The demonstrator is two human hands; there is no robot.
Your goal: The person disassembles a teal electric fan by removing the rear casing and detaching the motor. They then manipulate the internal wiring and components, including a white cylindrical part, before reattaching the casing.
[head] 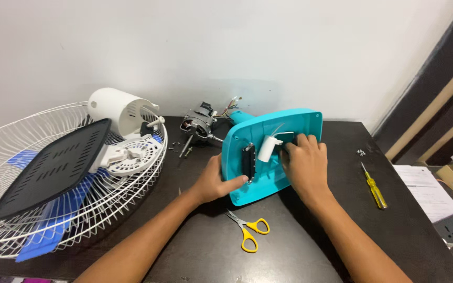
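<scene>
The blue fan base [289,126] is tipped up on its edge in the middle of the dark surface [300,246], open side toward the person. The head view shows the left hand [213,181] wrapped around its lower left edge, thumb on the rim by a black part [248,162]. The right hand [305,165] reaches inside it, fingers curled on something just beside a small white tube [269,148]; I cannot tell how tight that grip is.

The base stands on a thin edge, so it could slip or fall flat if the left hand lets go. Thin wires [233,102] stick out at the top near the motor [199,126]; a hard pull could snap them. Tiny screws [175,149] lie loose beside the motor, and more [361,152] sit near the yellow screwdriver [375,187]; a bump from an arm could roll them off. The yellow scissors [248,229] lie just below the base, between both arms, so a wrist could knock them. The white wire cage [53,220] with the black plate [53,167] hangs over the left edge and could tip if pushed
</scene>
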